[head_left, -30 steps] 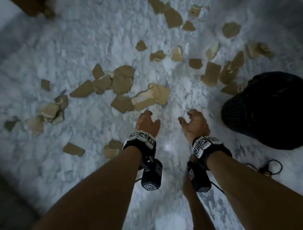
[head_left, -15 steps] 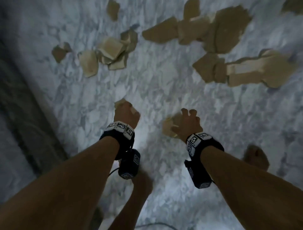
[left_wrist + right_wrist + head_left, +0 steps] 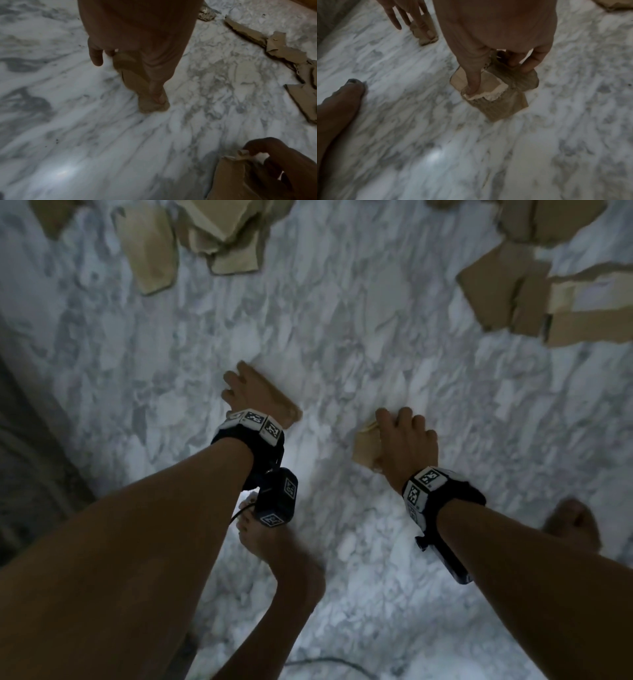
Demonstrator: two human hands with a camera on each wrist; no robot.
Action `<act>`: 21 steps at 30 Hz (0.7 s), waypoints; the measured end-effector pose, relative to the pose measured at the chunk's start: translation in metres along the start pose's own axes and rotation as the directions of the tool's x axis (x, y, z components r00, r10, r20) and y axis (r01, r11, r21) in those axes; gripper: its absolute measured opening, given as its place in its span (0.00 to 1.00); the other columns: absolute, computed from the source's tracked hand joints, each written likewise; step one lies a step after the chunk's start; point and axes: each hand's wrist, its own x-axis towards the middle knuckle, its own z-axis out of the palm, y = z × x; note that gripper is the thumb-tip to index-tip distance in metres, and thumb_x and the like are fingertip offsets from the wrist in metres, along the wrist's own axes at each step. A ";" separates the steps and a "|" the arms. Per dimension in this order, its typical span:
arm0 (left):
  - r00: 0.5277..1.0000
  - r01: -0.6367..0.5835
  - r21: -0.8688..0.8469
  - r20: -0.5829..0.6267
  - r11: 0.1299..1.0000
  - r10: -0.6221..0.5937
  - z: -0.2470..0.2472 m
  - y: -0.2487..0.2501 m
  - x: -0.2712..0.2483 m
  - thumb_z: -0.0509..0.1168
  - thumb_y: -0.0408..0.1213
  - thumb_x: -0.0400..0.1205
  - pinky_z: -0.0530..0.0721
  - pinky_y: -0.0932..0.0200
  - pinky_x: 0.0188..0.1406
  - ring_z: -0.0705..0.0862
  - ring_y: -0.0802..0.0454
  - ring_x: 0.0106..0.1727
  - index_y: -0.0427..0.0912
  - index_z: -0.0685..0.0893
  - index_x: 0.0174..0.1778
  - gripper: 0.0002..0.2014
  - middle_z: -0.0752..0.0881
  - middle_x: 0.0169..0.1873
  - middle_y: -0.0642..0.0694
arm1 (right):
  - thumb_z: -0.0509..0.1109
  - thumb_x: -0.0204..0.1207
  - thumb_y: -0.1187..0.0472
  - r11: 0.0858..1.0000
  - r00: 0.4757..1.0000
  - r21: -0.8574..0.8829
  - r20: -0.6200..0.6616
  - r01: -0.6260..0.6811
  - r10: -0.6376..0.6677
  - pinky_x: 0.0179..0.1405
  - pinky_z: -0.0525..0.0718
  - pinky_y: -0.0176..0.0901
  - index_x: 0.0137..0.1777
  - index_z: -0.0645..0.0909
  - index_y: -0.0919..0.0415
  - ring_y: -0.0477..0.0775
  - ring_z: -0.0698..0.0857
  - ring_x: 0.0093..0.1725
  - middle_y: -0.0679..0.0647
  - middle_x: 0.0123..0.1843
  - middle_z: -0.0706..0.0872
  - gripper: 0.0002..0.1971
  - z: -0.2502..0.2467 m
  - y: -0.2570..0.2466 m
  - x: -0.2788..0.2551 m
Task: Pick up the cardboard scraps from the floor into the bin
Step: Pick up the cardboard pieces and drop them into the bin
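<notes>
On white marble floor [image 3: 342, 320] veined grey, dimly lit, left hand [image 3: 248, 392] pinches one cardboard scrap [image 3: 277, 402] between thumb and fingers; right hand [image 3: 407, 440] grips a second, layered scrap [image 3: 364, 445] the same way. Half a second back both hands were just closing; now both scraps sit firmly held, camera lower. Count: two scraps in hand, two loose clusters [image 3: 212, 237] lying beyond, two bare feet [image 3: 270, 539].

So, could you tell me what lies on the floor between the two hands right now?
Only bare marble floor, seen in the head view: the left hand and right hand each hold their own cardboard scrap.
</notes>
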 end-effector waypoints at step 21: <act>0.973 -0.148 -0.111 0.161 0.983 0.164 0.003 0.002 -0.083 0.65 0.37 0.78 0.74 0.59 0.35 0.75 0.58 0.32 0.47 0.71 0.32 0.11 0.78 0.35 0.50 | 0.63 0.79 0.60 0.964 0.994 0.247 0.072 -0.102 0.086 0.63 0.70 0.54 0.52 0.79 0.53 0.58 0.86 0.51 0.53 0.51 0.86 0.06 -0.021 0.011 -0.028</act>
